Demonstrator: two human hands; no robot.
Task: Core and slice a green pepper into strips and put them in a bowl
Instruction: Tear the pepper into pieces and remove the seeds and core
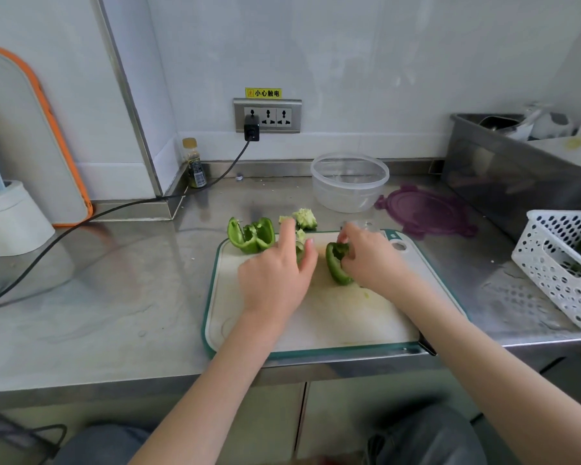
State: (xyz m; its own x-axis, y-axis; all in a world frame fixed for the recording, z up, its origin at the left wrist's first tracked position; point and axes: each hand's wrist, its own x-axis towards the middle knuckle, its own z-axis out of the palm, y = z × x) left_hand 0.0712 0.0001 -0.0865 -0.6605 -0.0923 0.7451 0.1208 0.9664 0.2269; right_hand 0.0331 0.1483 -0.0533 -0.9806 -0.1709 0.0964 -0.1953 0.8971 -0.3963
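Yellow warning sticker [263, 93] on the wall, upper middle of the frame, just above the steel socket panel [267, 115]: a small hazard symbol, then black Chinese characters reading 小心触电. Printed label with a barcode on the small bottle [194, 164] left of centre, beside the wall corner; too small to read.

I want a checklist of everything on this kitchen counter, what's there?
Surface: steel counter, smeared; cutting board at front edge.
Job's things: pepper piece at the board's far left corner; core behind the board; clear bowl empty, purple lid beside it.
Clutter: small bottle; white basket.
Hands: left hand on a partly hidden pepper piece; right hand grips another pepper piece.
Cables: black cable from wall socket.
Surroundings: steel tub at right.
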